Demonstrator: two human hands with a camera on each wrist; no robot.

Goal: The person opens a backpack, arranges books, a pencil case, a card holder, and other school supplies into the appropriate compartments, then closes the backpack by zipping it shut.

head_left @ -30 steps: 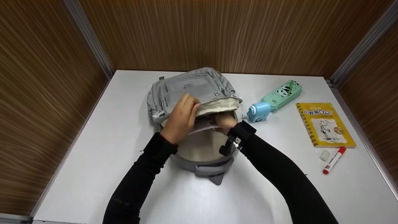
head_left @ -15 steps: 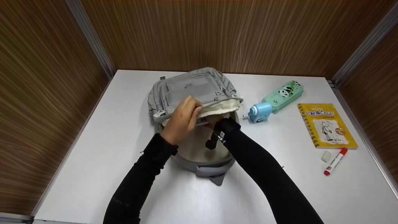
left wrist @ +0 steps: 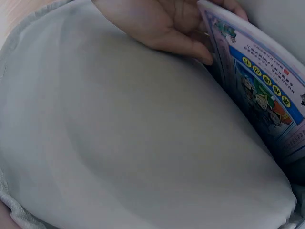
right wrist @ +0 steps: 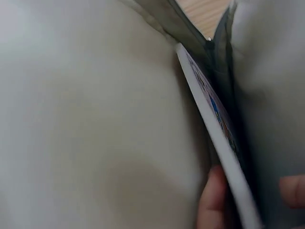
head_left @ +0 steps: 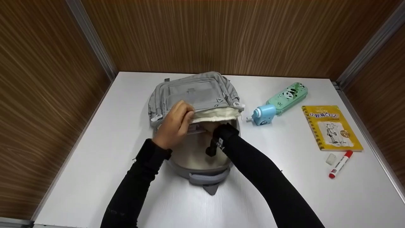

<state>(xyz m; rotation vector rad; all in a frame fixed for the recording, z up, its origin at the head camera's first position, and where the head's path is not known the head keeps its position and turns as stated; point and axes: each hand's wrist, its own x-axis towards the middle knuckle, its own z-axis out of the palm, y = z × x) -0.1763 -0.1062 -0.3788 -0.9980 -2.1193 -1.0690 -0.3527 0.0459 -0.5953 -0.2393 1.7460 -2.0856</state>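
Note:
A grey backpack [head_left: 193,91] lies with its main compartment unzipped, cream lining showing. My left hand [head_left: 173,125] pinches the edge of its front flap and holds it up. Inside the opening is my right hand [head_left: 210,126], partly hidden by the flap. A thin book with a colourful printed cover [left wrist: 264,95] stands on edge within the bag, against the lining. The right hand's fingers [right wrist: 213,202] straddle that book: one digit lies along its left side, another sits apart on its right. Palm and thumb show beside the book in the left wrist view.
Right of the backpack are a light blue pencil sharpener [head_left: 264,114] and a green panda pencil case [head_left: 287,97]. Farther right lie a yellow book [head_left: 332,128], an eraser [head_left: 331,159] and a red-capped marker [head_left: 340,164]. Wood-grain panels [head_left: 221,38] border the white table [head_left: 104,152].
My right hand has moved left and deeper into the backpack. The left hand has drawn the flap edge slightly left and nearer, and the backpack has shifted a little with it.

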